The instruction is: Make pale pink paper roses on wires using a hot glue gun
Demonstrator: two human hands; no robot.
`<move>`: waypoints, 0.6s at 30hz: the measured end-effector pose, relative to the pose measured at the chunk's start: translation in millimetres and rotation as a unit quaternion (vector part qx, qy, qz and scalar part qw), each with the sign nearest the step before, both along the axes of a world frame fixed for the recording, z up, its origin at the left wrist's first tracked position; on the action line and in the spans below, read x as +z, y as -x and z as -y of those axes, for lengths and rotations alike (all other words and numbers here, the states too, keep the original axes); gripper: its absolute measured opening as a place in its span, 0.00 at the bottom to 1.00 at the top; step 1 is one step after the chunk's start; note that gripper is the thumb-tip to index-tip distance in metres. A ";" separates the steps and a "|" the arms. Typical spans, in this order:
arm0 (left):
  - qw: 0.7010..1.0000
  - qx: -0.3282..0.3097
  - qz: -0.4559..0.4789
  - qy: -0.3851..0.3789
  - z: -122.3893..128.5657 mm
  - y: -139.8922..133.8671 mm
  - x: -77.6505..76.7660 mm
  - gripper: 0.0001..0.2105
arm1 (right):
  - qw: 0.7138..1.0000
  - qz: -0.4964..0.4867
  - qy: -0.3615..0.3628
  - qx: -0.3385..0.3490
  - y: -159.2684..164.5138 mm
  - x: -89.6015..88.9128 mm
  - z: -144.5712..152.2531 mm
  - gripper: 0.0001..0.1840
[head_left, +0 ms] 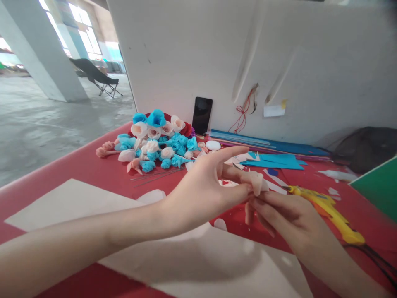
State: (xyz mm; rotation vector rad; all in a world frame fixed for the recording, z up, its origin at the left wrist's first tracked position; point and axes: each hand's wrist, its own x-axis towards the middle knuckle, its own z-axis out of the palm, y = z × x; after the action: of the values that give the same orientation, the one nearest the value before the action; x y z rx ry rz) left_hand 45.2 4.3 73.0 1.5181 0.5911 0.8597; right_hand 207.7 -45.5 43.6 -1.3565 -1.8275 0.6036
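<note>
No text, label, brand or number can be read, whether on the yellow glue gun [331, 214], the dark phone [202, 116] or the white slip of paper [274, 111] on the pale panel [186, 49].

The fingers [235, 193] partly cover the pale piece [257, 182], so its full shape cannot be told. The left forearm [77, 243] runs out past the left edge, the near sheet [201, 267] past the bottom, the black cord [376, 257] and green board [380, 188] past the right. A dark bundle [361, 149] there is too blurred to identify; some flowers [187, 130] hide partly behind others.
</note>
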 end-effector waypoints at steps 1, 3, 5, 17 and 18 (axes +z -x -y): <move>1.000 0.004 -0.012 -0.001 0.2 0.4 0.9 0.27 | 1.000 -0.005 0.008 0.004 -0.1 -0.5 -0.3 0.19; 0.999 0.016 -0.050 -0.009 0.2 1.5 3.2 0.28 | 1.000 -0.012 0.021 0.019 -0.7 -1.0 -0.2 0.18; 0.996 0.017 -0.088 -0.019 0.1 2.8 6.3 0.28 | 0.998 -0.018 0.038 0.038 -2.0 -0.8 0.7 0.18; 0.993 0.005 -0.114 -0.027 -2.1 5.5 8.0 0.26 | 0.996 -0.016 0.056 0.064 -2.4 3.3 -0.4 0.13; 0.992 0.008 -0.121 -0.025 -2.6 5.4 7.6 0.27 | 0.997 -0.024 0.056 0.050 -2.1 3.0 -0.7 0.12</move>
State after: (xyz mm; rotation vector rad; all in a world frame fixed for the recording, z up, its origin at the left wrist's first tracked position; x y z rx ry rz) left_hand 39.9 6.8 80.6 1.6784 0.7653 0.7114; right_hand 209.8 -44.8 46.6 -1.3189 -1.8548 0.7951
